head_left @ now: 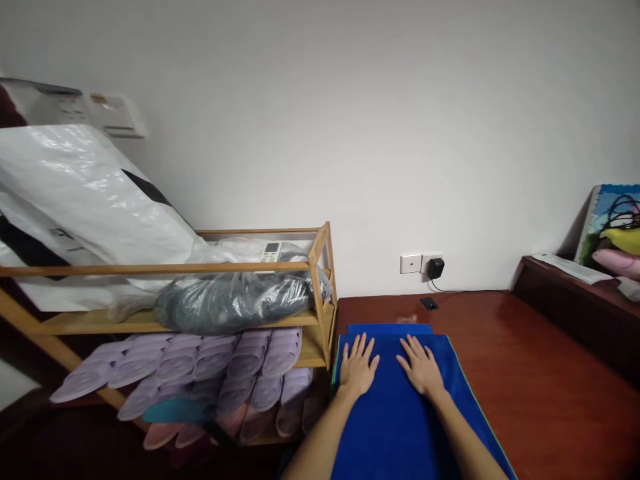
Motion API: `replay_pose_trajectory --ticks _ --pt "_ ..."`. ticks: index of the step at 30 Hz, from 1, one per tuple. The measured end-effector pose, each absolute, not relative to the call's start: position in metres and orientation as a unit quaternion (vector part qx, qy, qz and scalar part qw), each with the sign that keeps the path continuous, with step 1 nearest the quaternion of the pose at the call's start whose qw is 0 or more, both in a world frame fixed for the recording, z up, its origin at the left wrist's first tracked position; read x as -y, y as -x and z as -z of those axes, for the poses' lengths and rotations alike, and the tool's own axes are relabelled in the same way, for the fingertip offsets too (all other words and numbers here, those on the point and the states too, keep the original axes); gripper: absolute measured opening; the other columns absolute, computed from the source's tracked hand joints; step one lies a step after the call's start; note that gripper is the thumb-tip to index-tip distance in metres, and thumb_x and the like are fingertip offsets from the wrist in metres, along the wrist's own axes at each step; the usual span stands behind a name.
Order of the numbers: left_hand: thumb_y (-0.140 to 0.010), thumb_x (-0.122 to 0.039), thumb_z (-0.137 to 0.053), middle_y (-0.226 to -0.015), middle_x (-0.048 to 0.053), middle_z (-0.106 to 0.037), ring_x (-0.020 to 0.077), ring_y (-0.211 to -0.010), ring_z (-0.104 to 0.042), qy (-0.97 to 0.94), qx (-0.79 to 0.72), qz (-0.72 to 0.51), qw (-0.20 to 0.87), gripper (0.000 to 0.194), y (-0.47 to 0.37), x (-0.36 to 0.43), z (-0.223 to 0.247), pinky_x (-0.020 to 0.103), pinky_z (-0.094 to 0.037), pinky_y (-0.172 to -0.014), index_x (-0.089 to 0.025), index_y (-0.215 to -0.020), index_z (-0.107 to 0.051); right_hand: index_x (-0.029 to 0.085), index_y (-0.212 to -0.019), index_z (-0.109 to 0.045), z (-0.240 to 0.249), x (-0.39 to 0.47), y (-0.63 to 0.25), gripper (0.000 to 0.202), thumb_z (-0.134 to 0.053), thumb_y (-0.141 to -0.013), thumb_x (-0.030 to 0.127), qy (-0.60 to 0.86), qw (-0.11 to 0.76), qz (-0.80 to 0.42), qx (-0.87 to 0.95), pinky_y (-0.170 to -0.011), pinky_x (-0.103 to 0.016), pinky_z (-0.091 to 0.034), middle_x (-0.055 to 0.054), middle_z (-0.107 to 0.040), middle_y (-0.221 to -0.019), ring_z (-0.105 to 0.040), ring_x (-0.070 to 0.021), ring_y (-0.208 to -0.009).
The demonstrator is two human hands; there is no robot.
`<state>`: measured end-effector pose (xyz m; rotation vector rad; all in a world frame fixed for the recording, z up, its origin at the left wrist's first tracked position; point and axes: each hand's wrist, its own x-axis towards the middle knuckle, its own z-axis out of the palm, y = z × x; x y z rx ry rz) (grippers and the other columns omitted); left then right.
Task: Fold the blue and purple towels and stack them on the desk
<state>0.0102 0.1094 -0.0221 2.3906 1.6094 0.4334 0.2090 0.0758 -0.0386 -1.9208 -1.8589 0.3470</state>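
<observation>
A blue cloth (390, 413) with a thin green edge lies spread over the reddish-brown wooden tabletop (525, 360). Its far end shows a second blue layer sticking out a little beyond the top one. My left hand (359, 365) rests palm down near the far left corner of the cloth, fingers spread. On the far right part of the cloth, my right hand (421, 365) also lies flat with its fingers apart. Neither hand grips anything. The near end of the cloth runs out of view.
A wooden rack (320, 300) stands at the left, holding plastic-wrapped bundles (235, 300) and several lilac slippers (180, 357). A black plug adapter (435, 268) sits in the wall socket, its cable running right. A raised dark ledge (565, 293) bounds the right side.
</observation>
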Motion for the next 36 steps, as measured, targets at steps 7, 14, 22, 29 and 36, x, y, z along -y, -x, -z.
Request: replay_pose_trajectory --ticks 7,14,22,29,36 --pt "-0.092 -0.042 -0.03 -0.151 0.006 -0.023 0.0236 -0.139 -0.017 -0.809 -0.572 -0.125 0.049 0.052 0.008 -0.106 0.011 0.05 -0.01 -0.113 -0.023 -0.141 -0.033 0.023 -0.142 -0.029 0.037 -0.06 -0.278 0.066 -0.025 -0.086 0.058 0.784 0.155 -0.091 0.594 -0.112 -0.049 -0.014 -0.007 -0.023 -0.151 -0.015 -0.0217 -0.14" --pt "-0.094 -0.05 -0.023 -0.152 0.004 -0.02 0.0236 -0.139 -0.018 -0.855 -0.501 -0.12 0.051 0.056 0.019 -0.052 0.022 0.051 -0.019 -0.111 -0.028 -0.145 -0.019 0.031 -0.142 -0.027 0.047 -0.003 -0.256 0.061 -0.024 -0.087 0.06 0.716 0.172 -0.052 0.674 -0.112 -0.045 -0.019 -0.001 -0.026 -0.15 -0.019 -0.02 -0.139" --pt "-0.094 -0.051 -0.023 -0.153 0.001 -0.016 0.0219 -0.14 -0.014 -0.854 -0.507 -0.091 0.073 0.055 0.037 -0.034 0.012 0.05 -0.016 -0.112 -0.031 -0.144 -0.02 0.027 -0.143 -0.022 0.058 0.025 -0.282 0.068 -0.022 -0.086 0.063 0.767 0.149 -0.052 0.621 -0.112 -0.047 -0.019 -0.003 -0.022 -0.151 -0.017 -0.0194 -0.139" --pt "-0.093 -0.052 -0.022 -0.153 -0.002 -0.011 0.0221 -0.14 -0.009 -0.839 -0.534 -0.066 0.083 0.054 0.052 -0.009 0.013 0.053 -0.016 -0.111 -0.033 -0.144 -0.017 0.033 -0.143 -0.018 0.067 0.069 -0.31 0.06 -0.016 -0.088 0.058 0.772 0.112 -0.051 0.624 -0.111 -0.049 -0.018 0.004 -0.021 -0.151 -0.013 -0.0173 -0.14" --pt "-0.093 -0.04 -0.027 -0.152 0.004 -0.019 0.0261 -0.139 -0.014 -0.848 -0.526 -0.059 0.035 0.051 0.05 0.023 0.006 0.057 -0.015 -0.11 -0.029 -0.143 -0.025 0.022 -0.138 -0.039 0.044 0.089 -0.303 0.053 -0.022 -0.09 0.04 0.783 0.054 0.029 0.619 -0.11 -0.052 -0.018 -0.005 -0.021 -0.151 -0.014 -0.0226 -0.14"
